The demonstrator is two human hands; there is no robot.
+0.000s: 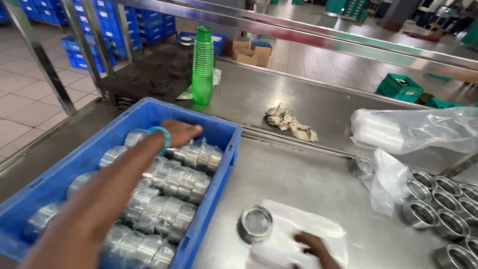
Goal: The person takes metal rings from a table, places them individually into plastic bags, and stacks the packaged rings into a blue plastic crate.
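Observation:
My left hand (180,131), with a teal band at the wrist, reaches across a blue plastic crate (225,160) and rests flat over the far rows of bagged shiny metal rings (174,192) that fill it. It grips nothing that I can see. My right hand (312,244) lies at the bottom edge on a flat clear plastic bag (318,226) spread on the steel table. Just left of that hand stands a single metal ring (256,222).
A tall stack of green cups (202,67) stands behind the crate. A crumpled rag (290,123) lies mid-table. At the right are a clear bag of stacked parts (408,130), loose plastic (388,182) and several bare metal rings (438,206). A steel rail (318,31) crosses overhead.

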